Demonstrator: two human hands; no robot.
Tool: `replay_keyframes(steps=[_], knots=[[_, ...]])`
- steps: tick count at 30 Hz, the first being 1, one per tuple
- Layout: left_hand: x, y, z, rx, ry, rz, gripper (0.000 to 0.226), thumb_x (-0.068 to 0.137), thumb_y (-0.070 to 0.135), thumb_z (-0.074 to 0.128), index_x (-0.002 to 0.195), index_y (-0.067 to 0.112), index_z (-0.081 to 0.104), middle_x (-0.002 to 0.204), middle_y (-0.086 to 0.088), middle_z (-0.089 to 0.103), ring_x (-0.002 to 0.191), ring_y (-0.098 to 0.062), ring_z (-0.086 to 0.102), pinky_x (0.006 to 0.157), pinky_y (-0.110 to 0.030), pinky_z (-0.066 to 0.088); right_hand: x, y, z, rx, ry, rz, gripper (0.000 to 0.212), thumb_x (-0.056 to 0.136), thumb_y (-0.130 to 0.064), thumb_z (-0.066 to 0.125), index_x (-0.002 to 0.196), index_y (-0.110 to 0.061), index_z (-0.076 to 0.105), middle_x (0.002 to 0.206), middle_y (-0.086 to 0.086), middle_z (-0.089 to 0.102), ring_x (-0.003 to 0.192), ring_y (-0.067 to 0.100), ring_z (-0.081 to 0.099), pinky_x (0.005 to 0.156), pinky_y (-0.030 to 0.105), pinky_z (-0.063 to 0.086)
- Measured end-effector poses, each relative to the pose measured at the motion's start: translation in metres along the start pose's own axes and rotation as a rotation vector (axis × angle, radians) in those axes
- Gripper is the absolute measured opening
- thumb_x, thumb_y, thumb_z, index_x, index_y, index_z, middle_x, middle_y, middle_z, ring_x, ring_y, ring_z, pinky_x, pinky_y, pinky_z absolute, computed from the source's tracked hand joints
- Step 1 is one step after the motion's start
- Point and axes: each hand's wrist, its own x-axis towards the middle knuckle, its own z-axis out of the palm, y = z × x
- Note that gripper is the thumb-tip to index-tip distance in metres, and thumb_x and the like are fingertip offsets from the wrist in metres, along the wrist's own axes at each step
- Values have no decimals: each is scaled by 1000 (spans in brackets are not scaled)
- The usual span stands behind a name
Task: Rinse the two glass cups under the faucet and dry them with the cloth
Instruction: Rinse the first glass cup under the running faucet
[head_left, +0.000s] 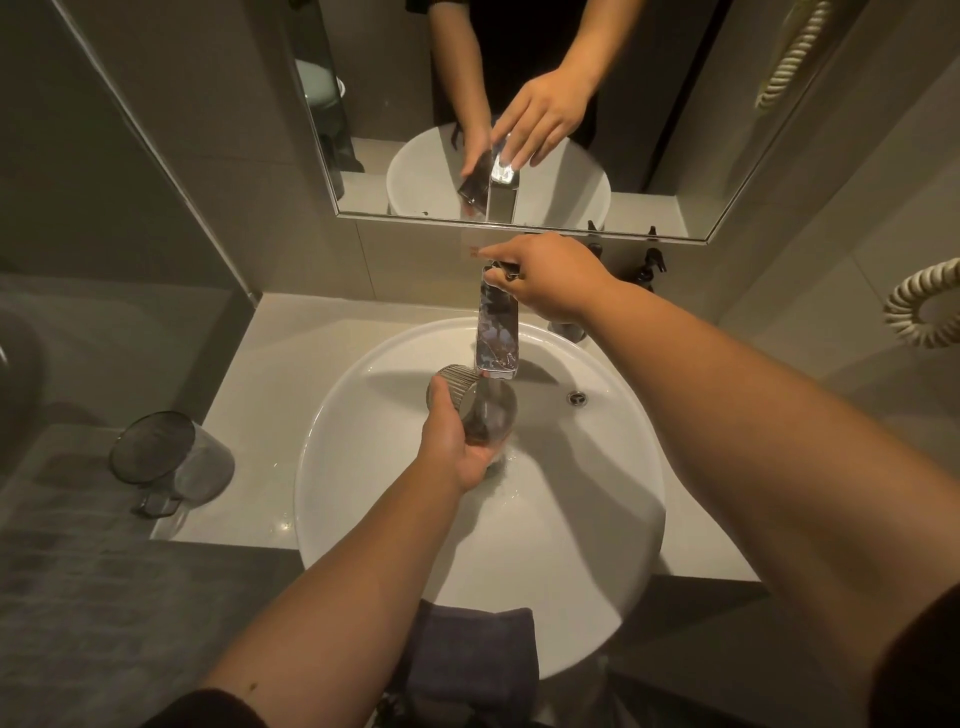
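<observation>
One ribbed glass cup (470, 405) in curled left fingers (441, 415), over white basin (363, 519).

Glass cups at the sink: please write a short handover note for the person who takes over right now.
Left hand grips a ribbed glass cup, tilted under the faucet spout above the basin; water runs over it.
Right hand rests on the faucet lever; whether it grips the lever is hard to tell.
Second glass cup stands on the counter, left of the basin.
Dark cloth lies at the basin's near edge, untouched.
Done: rinsing of the first cup is under way.
Left: rinse the second cup, close the water, dry both with the cloth.
</observation>
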Motion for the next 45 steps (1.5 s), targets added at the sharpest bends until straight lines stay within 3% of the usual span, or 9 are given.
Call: replay_keyframes(steps=[15, 17, 19, 22, 26, 33, 37, 41, 45], knots=[[7, -3, -10, 4, 50, 31, 59, 92, 63, 53, 116, 8, 59, 117, -18, 68, 104, -35, 69, 78, -50, 61, 2, 3, 4, -12, 10, -18, 37, 99, -39, 47, 133, -26, 57, 126, 7, 64, 108, 28, 60, 84, 42, 51], [8, 0, -16, 146, 78, 107, 63, 92, 61, 53, 131, 11, 54, 126, -16, 65, 111, -35, 66, 90, -50, 57, 1, 2, 6, -98, 16, -38, 33, 100, -37, 44, 124, -20, 59, 118, 11, 65, 98, 31, 62, 79, 45, 53], [7, 4, -23, 282, 104, 228, 62, 94, 57, 55, 134, 11, 52, 126, -15, 66, 107, -31, 69, 82, -43, 60, -3, 1, 10, -181, 37, -52, 31, 101, -35, 41, 122, -19, 56, 116, 11, 63, 95, 33, 62, 76, 44, 53], [6, 9, -34, 428, 77, 396, 56, 92, 50, 63, 132, 14, 50, 123, -11, 67, 103, -24, 71, 73, -35, 61, -17, -1, 25, -274, 58, -102, 41, 102, -31, 39, 140, -17, 45, 136, 9, 54, 118, 32, 53, 89, 43, 45], [-1, 20, -43, 621, 6, 509, 96, 70, 58, 74, 147, 21, 30, 140, -5, 55, 119, -20, 61, 101, -44, 52, -26, -3, 34, -241, 122, -87, 46, 101, -28, 38, 143, -11, 41, 141, 11, 50, 125, 32, 48, 94, 43, 41], [-36, 52, -53, 1033, -154, 708, 94, 72, 54, 72, 150, 29, 25, 136, 12, 53, 123, -1, 53, 98, -27, 47, -27, -2, 31, -108, 30, -42, 60, 97, -42, 45, 150, -17, 33, 151, 7, 39, 137, 25, 37, 109, 44, 29], [-65, 72, -63, 1194, -200, 800, 83, 79, 36, 74, 144, 42, 23, 130, 29, 46, 113, 22, 48, 86, -2, 41, -38, -13, 20, 3, 6, -34, 63, 96, -46, 48, 149, -14, 34, 156, 6, 32, 144, 24, 25, 117, 46, 18], [-89, 93, -79, 1238, -166, 890, 98, 67, 47, 78, 146, 43, 20, 141, 18, 42, 126, 6, 44, 97, -4, 32, -63, -59, 24, 128, 338, -179, 43, 93, -29, 60, 130, -8, 57, 128, 9, 59, 111, 23, 58, 94, 40, 45], [-106, 111, -94, 1198, -123, 947, 91, 64, 52, 77, 135, 59, 22, 142, 24, 41, 129, 11, 41, 98, -2, 33, -71, -109, 44, 422, 76, -119, 60, 88, -30, 67, 142, -20, 43, 127, -6, 56, 92, 4, 60, 80, 30, 52]])
